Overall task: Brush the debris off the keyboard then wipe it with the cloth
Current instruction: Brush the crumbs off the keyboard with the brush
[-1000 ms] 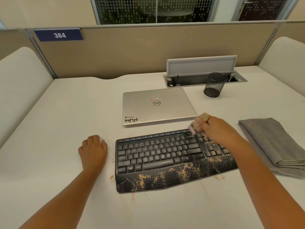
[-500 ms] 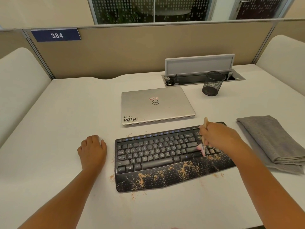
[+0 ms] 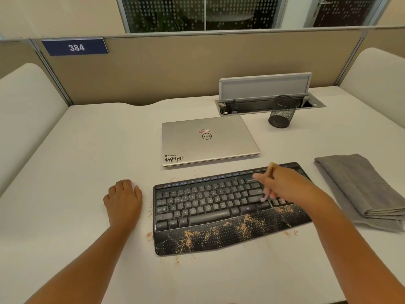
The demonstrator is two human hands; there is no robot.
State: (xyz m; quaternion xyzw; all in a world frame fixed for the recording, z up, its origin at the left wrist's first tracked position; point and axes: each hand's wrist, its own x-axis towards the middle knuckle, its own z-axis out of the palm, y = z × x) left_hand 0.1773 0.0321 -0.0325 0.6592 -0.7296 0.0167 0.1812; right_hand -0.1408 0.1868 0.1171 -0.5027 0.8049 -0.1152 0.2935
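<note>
Your right hand [image 3: 282,183] has its grip clamped on the brush [image 3: 266,189], whose blurred pale tip meets the keys at the right end of the keyboard [image 3: 210,200]. Debris [image 3: 219,233] lies along the palm rest. Your left hand [image 3: 122,200] rests loosely, fingers apart, on the worktop [image 3: 87,150] just left of the keyboard. The cloth [image 3: 359,187] lies folded to the right.
</note>
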